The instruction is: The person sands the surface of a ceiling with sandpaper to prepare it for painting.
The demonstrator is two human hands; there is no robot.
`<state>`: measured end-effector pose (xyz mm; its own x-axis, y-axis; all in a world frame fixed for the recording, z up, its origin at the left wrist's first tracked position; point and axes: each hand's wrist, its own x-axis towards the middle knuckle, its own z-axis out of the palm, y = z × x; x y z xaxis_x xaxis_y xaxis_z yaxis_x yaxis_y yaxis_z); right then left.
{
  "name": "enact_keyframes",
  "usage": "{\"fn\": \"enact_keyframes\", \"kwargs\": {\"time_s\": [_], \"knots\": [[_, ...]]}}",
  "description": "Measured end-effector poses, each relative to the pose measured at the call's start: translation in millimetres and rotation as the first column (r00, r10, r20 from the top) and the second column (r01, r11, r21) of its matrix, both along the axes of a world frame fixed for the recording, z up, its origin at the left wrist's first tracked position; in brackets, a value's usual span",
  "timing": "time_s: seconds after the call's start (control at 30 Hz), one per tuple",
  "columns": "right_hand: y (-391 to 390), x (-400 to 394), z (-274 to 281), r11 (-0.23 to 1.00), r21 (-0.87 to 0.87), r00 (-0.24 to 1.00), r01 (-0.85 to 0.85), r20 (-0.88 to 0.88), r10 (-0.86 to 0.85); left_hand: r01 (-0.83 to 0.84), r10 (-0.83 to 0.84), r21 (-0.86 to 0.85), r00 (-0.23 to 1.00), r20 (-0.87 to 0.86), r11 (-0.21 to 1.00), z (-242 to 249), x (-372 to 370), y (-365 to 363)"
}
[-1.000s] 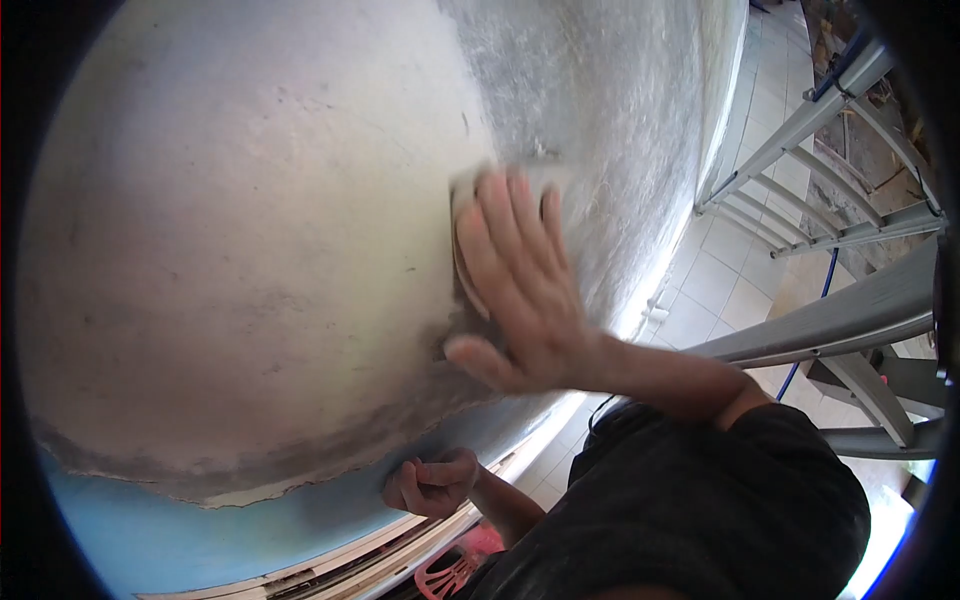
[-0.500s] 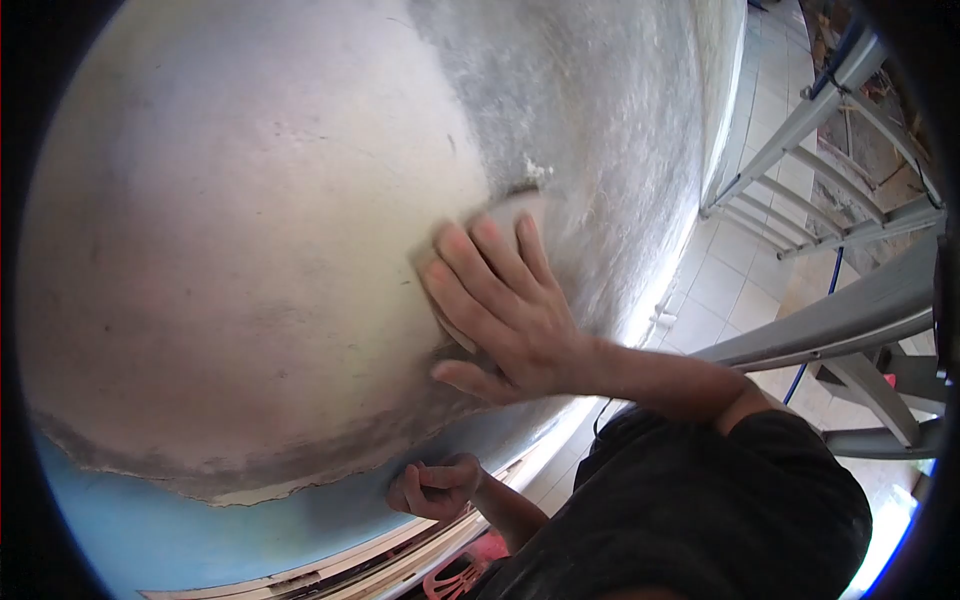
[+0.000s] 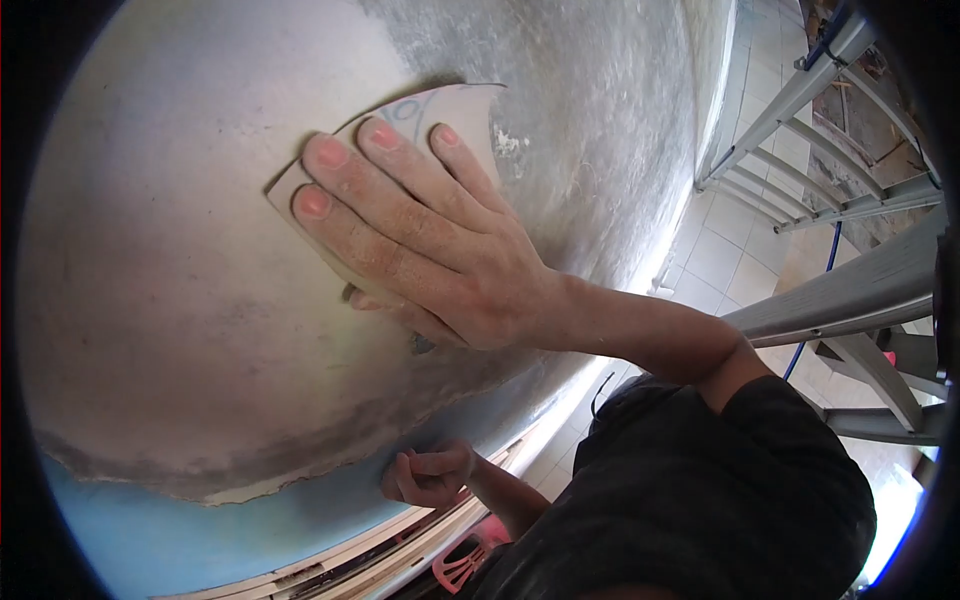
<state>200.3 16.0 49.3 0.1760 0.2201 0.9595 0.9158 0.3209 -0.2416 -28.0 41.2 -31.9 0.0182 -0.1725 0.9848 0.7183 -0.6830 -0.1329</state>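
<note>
My right hand (image 3: 430,240) lies with its fingers spread over a pale, curved sheet (image 3: 465,103), pressing it against the wall. Blue markings show near the sheet's top edge, and the thumb is at its lower left side. Under the hand, the wall (image 3: 180,260) has a smooth cream patch, with a rough grey area (image 3: 600,130) to the right. My left hand (image 3: 430,476) is lower down, in front of the blue band (image 3: 200,540) of the wall. Its fingers are curled in; whether anything is inside them is hidden.
Metal ladders (image 3: 850,290) stand at the right on a tiled floor (image 3: 735,230), with a blue cord hanging beside them. Long wooden strips (image 3: 330,565) run along the bottom. A pink plastic object (image 3: 462,562) is beside my black shirt.
My right hand has moved up and to the left across the wall together with the sheet, and more of the sheet shows now. My left hand has barely moved.
</note>
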Motion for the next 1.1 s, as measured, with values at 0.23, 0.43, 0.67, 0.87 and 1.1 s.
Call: {"fn": "enact_keyframes", "kwargs": {"time_s": [0.23,0.43,0.67,0.87,1.1], "knots": [[-37.6,-9.7,-54.6,0.914,-0.18,0.922,-0.363,-0.213,0.324,-0.132,0.126,-0.077,0.989,-0.078,0.988,3.8,1.2,-5.0],[-83.6,-2.5,-79.2,0.788,0.101,0.307,-0.607,-0.885,0.35,0.197,-0.195,-0.301,0.98,0.036,0.933,7.5,26.8,-30.6],[-97.9,-6.4,-94.0,0.728,0.273,-0.235,-0.629,-0.959,0.157,0.371,-0.671,-0.927,0.699,0.246,0.046,-2.6,90.3,-80.1],[-109.6,-2.8,-104.1,0.641,0.333,-0.297,-0.692,-0.94,0.168,0.292,-0.728,-0.953,0.67,0.144,0.081,-14.3,101.1,-90.4],[-120.9,-6.0,-112.0,0.677,-0.015,0.356,-0.736,-0.859,0.368,0.484,-0.531,-0.852,0.676,0.51,-0.202,-16.4,102.7,-85.1]]}}
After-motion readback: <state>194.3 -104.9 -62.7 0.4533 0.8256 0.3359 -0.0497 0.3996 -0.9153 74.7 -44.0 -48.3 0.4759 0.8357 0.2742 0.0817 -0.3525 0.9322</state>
